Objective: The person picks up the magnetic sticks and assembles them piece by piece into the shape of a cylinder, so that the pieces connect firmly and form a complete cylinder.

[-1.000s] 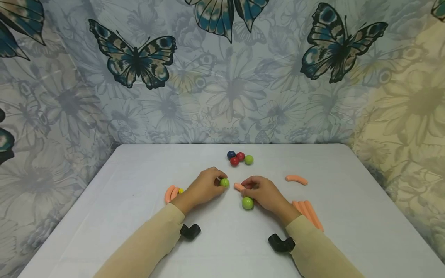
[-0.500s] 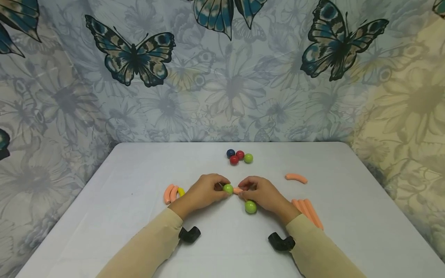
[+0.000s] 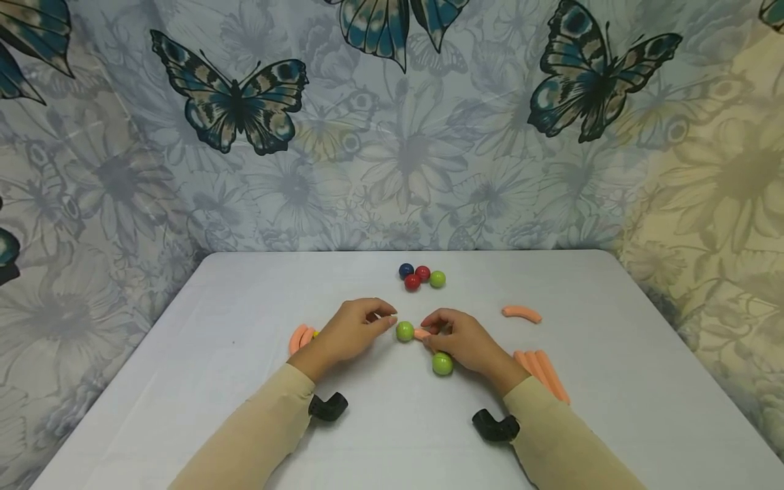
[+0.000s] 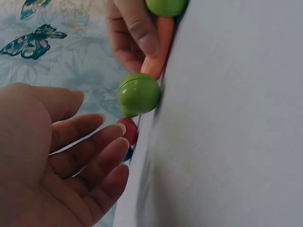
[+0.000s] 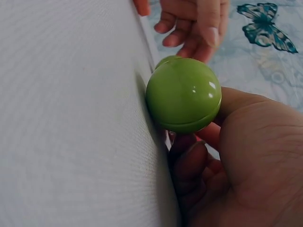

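My right hand [image 3: 462, 339] pinches an orange stick [image 4: 155, 65] between thumb and fingers, low over the white table. A glossy green ball [image 3: 405, 331] sits at the stick's left end, and another green ball [image 3: 442, 363] is at its near end, as the left wrist view shows. That nearer ball fills the middle of the right wrist view and hides part of the stick there. Just left of the first ball is my left hand [image 3: 352, 330], its fingers relaxed and apart from the ball, holding nothing.
Farther back on the table [image 3: 257, 286] lie a blue ball [image 3: 406, 271], two red balls [image 3: 413, 282] and a green ball [image 3: 437, 279]. A curved orange stick [image 3: 522, 313] and straight orange sticks [image 3: 550, 376] lie right. Curved orange sticks [image 3: 297, 339] and a yellow piece [image 3: 315, 334] lie left.
My left hand first brought its green ball to the stick's end, then let go and drew back left. My right hand keeps its grip on the stick, nearly still.
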Demonstrator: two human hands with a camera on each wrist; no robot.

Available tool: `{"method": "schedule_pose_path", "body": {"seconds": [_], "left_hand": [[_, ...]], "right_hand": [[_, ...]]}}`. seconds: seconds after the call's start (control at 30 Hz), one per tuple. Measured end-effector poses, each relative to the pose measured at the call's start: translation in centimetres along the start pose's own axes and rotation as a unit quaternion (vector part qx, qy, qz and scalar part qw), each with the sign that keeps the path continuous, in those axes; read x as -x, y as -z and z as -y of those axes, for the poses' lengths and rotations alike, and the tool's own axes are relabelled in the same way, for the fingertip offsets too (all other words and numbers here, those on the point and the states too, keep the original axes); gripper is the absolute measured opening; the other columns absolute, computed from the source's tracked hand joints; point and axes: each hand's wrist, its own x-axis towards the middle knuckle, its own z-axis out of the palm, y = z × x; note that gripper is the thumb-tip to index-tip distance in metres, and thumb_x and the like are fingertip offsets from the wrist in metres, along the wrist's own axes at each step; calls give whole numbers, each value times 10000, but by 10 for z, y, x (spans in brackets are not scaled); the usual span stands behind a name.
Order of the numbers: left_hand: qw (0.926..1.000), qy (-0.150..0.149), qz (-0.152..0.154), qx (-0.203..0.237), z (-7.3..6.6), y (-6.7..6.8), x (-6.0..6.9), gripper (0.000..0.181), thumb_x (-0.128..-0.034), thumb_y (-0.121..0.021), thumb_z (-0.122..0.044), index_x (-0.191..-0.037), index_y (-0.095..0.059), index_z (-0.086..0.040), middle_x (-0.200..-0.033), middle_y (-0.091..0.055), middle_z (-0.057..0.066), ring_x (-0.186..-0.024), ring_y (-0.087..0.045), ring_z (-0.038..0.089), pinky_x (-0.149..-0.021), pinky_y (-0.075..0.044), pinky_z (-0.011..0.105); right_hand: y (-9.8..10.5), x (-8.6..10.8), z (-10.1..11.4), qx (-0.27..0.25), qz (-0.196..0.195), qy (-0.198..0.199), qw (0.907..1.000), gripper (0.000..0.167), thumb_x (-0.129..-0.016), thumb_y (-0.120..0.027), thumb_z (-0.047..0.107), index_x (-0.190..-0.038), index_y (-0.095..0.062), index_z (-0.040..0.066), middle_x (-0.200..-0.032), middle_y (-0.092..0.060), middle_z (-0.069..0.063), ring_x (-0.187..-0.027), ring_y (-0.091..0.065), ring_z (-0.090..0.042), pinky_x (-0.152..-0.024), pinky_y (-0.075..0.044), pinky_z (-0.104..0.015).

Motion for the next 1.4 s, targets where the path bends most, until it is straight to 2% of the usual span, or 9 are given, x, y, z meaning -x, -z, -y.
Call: {"method": "schedule_pose_path", "body": {"seconds": [0.07, 0.23, 0.3, 0.47, 0.7, 1.07, 1.27, 1.4], "left_hand": [[9997, 159, -114, 150, 0, 5, 1, 322, -1128, -637, -376, -1297, -778, -141, -1139, -745, -40, -1023, -658, 165, -803, -553, 391], [9946, 365, -283, 933, 2, 17, 2, 484, -1151, -533, -496, -1340, -744, -104, -1159, -761, -10, -1048, -680, 210, -807, -575, 414], [9915, 365, -333, 1199, 3, 23, 2, 547, -1156, -491, -527, -1356, -731, -78, -1175, -762, -13, -1065, -688, 221, -901, -566, 424], [9857, 478, -422, 1560, 6, 37, 6, 668, -1152, -390, -615, -1380, -709, -73, -1200, -751, 16, -1070, -689, 251, -919, -566, 454], [9849, 335, -608, 1586, 17, 57, 14, 680, -1178, -309, -575, -1404, -673, -48, -1237, -743, 95, -1079, -693, 309, -905, -578, 458], [9809, 703, -1028, 1496, 40, 89, 41, 725, -1163, -315, -608, -1453, -623, -19, -1298, -705, 161, -1125, -662, 346, -901, -564, 437], [9762, 1092, -1207, 1436, 62, 101, 54, 806, -1138, -318, -664, -1493, -586, 7, -1318, -694, 169, -1130, -658, 344, -904, -571, 409], [9710, 1277, -1118, 1683, 80, 107, 59, 808, -1136, -344, -662, -1541, -525, 13, -1372, -657, 202, -1129, -648, 347, -886, -571, 393]], "right_hand": [[0, 0, 0, -24, -19, -25, 10000, 222, -976, -809, 169, -1186, -759, 117, -1032, -672, -19, -851, -559, -232, -743, -466, -392], [0, -1, -1, -108, -80, -121, 9998, 272, -950, -794, 115, -1216, -739, 105, -1072, -661, -38, -809, -539, -226, -692, -445, -366], [1, -2, -1, -123, -103, -123, 9998, 291, -944, -785, 99, -1229, -732, 101, -1091, -658, -45, -795, -527, -223, -678, -435, -355], [1, -2, -2, -114, -133, -30, 9998, 371, -924, -761, 60, -1291, -716, 86, -1135, -646, -67, -764, -499, -223, -652, -418, -336], [1, -1, -3, -17, -147, -13, 9999, 374, -940, -751, 60, -1312, -722, 91, -1152, -651, -57, -796, -508, -226, -675, -430, -349], [0, -2, -4, -14, -139, -17, 9999, 318, -950, -754, 79, -1266, -728, 108, -1147, -660, -42, -791, -518, -222, -684, -442, -364], [0, -1, -2, 38, -104, -35, 9999, 269, -953, -745, 86, -1220, -734, 107, -1160, -661, -44, -801, -533, -225, -700, -463, -375], [1, -1, -1, 47, -122, -74, 9999, 261, -960, -741, 88, -1219, -736, 114, -1181, -661, -46, -801, -545, -220, -700, -480, -359]]}}
